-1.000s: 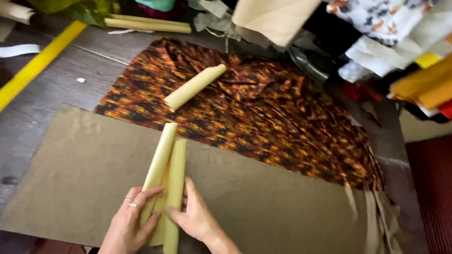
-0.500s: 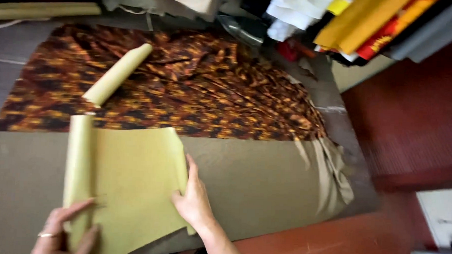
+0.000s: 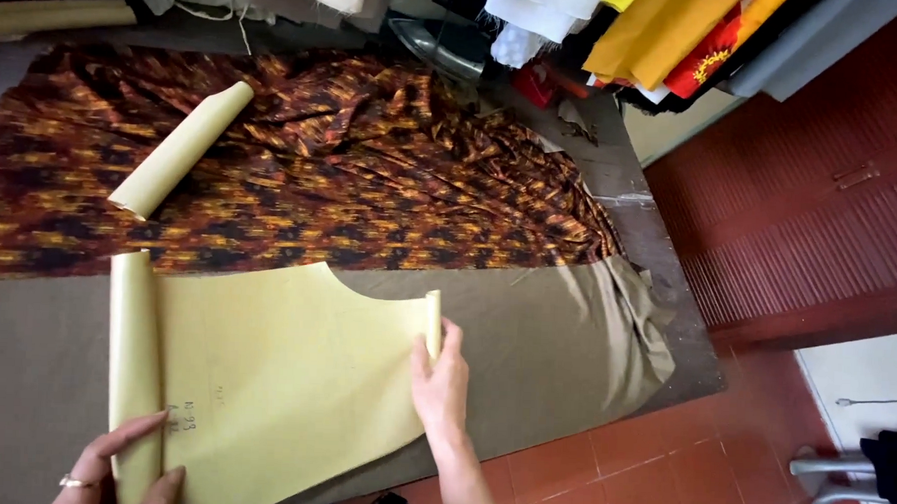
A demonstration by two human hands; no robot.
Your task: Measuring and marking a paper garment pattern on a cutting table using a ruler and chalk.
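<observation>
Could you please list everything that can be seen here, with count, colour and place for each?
paper pattern: one, pale yellow, part unrolled on the plain cloth
rolled paper: one, pale yellow, on the patterned fabric
patterned fabric: one, orange, brown and black, far half of the table
plain cloth: one, khaki, near half
stacked fabrics: several, white, yellow, red, grey, far right
floor tiles: red, right
left hand: ringed, holding the pattern's rolled left edge
right hand: pressing the curled right edge
</observation>
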